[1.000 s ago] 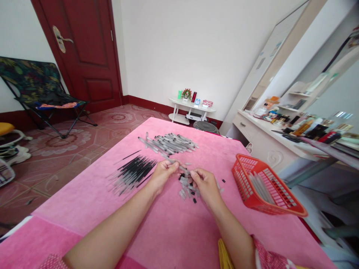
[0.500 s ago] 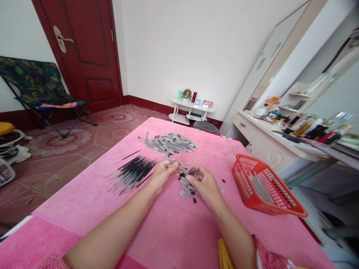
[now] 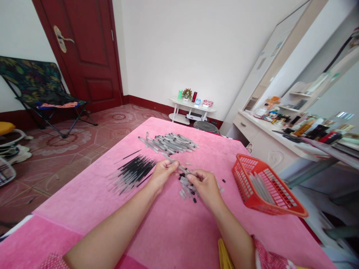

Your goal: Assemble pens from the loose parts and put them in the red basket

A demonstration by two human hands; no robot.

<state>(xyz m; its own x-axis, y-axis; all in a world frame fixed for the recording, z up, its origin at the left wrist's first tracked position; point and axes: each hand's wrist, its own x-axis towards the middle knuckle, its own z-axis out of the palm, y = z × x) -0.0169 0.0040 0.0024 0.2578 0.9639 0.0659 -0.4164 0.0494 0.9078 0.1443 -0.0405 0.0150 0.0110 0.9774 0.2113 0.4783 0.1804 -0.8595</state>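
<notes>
My left hand (image 3: 165, 172) pinches a translucent grey pen (image 3: 183, 169) between thumb and fingers; its far end sticks out to the upper left. At the pen's near end, the thumb and fingers of my right hand (image 3: 204, 183) are closed around the tip, which they partly hide. Below the hands lies a small heap of clear pen caps and black plugs (image 3: 183, 192). A row of black ink refills (image 3: 137, 169) is spread to the left of my left hand. Beyond both hands rests a pile of grey pens (image 3: 175, 142).
A red plastic basket (image 3: 244, 200) holding clear tubes (image 3: 262, 188) stands at the right of the pink-covered table (image 3: 95, 186). One loose black plug (image 3: 223, 181) lies between the heap and the basket. A dressing table (image 3: 260, 138) with bottles is further right.
My right hand's fingers have drawn closer together around the pen's near end. The left hand and the piles have hardly moved.
</notes>
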